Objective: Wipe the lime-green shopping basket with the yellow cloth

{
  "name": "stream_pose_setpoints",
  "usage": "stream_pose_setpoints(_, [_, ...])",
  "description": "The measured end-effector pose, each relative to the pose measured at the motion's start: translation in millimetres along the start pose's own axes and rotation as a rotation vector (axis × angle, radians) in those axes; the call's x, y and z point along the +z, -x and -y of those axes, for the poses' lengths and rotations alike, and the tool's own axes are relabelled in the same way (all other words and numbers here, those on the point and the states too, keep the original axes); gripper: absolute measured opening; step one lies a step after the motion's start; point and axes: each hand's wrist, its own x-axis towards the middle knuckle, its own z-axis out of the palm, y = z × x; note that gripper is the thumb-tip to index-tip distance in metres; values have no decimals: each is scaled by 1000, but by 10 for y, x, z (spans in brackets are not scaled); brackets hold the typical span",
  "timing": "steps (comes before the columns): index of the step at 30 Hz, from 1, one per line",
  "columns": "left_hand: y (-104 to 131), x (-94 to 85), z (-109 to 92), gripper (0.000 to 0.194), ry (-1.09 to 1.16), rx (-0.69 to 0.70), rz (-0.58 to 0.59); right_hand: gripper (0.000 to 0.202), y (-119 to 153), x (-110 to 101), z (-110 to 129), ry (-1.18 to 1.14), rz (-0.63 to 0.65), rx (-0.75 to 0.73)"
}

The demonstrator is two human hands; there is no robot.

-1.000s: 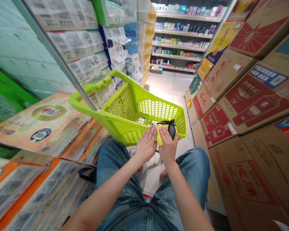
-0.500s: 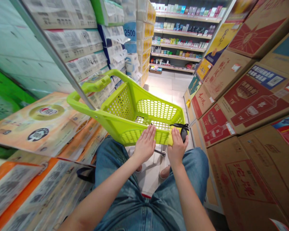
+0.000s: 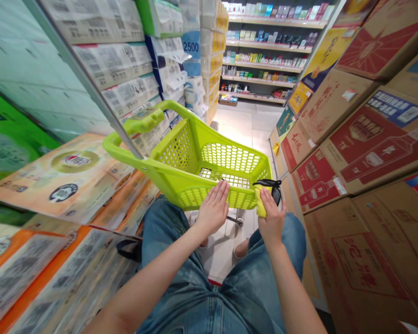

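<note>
A lime-green shopping cart basket (image 3: 230, 157) with perforated walls stands in front of my knees. My left hand (image 3: 214, 204) lies flat against the near side of the basket, fingers stretched out along its rim and holding nothing. At the basket's right end, my right hand (image 3: 272, 217) has its fingers wrapped on a yellow cloth-like item (image 3: 260, 202) with a black part and black cords on top. The palm side of that hand is hidden.
Stacked cartons (image 3: 369, 134) rise on the right. Packaged paper goods (image 3: 125, 60) and an orange box (image 3: 66, 171) fill the left. A metal pole (image 3: 87, 83) slants to the cart. Product shelves (image 3: 264, 83) stand beyond the tiled floor (image 3: 240, 125).
My right hand has moved right with the yellow item, away from my left hand. My left hand stays on the basket side. The whole view has shifted slightly.
</note>
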Motion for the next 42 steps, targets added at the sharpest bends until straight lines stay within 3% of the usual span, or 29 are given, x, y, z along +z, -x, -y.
stream_pose_setpoints(3, [1,7,-2,62,-1,-5,0,73,21,-22,-60,6,-12,91])
stream_pose_setpoints(6, [3,10,-1,64,9,-9,-7,74,-29,39,160,34,-32,131])
stream_pose_setpoints(11, [1,-4,13,64,10,-4,-10,75,-191,247,735,3,56,-19])
stream_pose_setpoints(14, [-1,-16,22,67,9,10,-5,74,-242,289,878,-38,83,-109])
stream_pose_setpoints(16, [-4,-23,19,66,8,4,-7,74,-234,248,822,-46,94,-138])
stream_pose_setpoints(19, [-8,-32,6,62,7,-1,-9,76,-167,122,552,-38,106,-112])
stream_pose_setpoints(23, [-6,-28,-3,62,8,-1,-2,73,-41,-50,93,-40,62,56])
stream_pose_setpoints(26, [-1,-14,4,65,15,-1,-8,73,2,-96,-71,-51,25,174])
stream_pose_setpoints(30, [-3,-7,12,65,22,0,-16,75,-64,-2,150,-11,-14,204])
stream_pose_setpoints(35, [-9,-26,13,64,16,-4,-7,78,-227,205,753,-38,55,42])
stream_pose_setpoints(37, [-6,-31,15,63,15,-1,4,77,-260,243,883,-60,89,-13])
stream_pose_setpoints(39, [-2,-30,19,62,12,-2,6,76,-252,230,871,-83,112,-48])
stream_pose_setpoints(42, [4,-22,23,60,6,-2,-4,75,-166,130,597,-124,110,-35])
